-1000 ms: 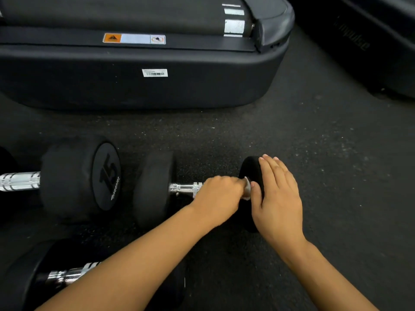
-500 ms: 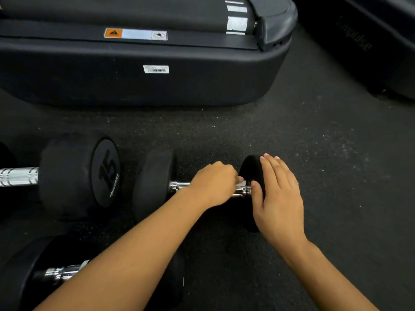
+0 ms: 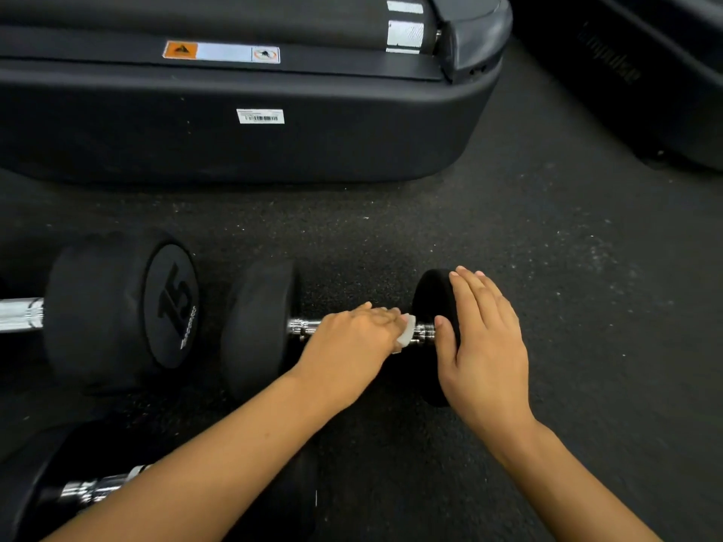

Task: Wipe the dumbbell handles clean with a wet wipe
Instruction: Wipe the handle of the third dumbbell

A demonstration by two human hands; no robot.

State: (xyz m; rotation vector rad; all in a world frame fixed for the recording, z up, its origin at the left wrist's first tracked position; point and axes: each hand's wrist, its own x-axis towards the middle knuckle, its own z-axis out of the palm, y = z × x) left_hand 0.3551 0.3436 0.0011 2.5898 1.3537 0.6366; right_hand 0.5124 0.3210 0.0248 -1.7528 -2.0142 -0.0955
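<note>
left hand (image 3: 352,338): curled round the handle (image 3: 424,332), wipe (image 3: 406,333) pinched under it.
right hand (image 3: 479,338): flat, fingers straight, steadying the end weight (image 3: 430,295).
risk: dumbbell could roll if that brace slips.

A dark, speckled rubber floor (image 3: 528,244) fills the frame and carries everything. At centre lies a small black dumbbell with a chrome handle (image 3: 258,330), its axis running left to right. Just beside it at the left edge rests a larger black round-headed dumbbell marked 15 (image 3: 117,307), its chrome bar running out of frame. In the lower left corner lies a third black dumbbell with a chrome handle (image 3: 94,490), partly covered by a forearm. Across the top sits the black base of a treadmill (image 3: 234,146), and a second black machine base (image 3: 645,72) occupies the upper right corner.
</note>
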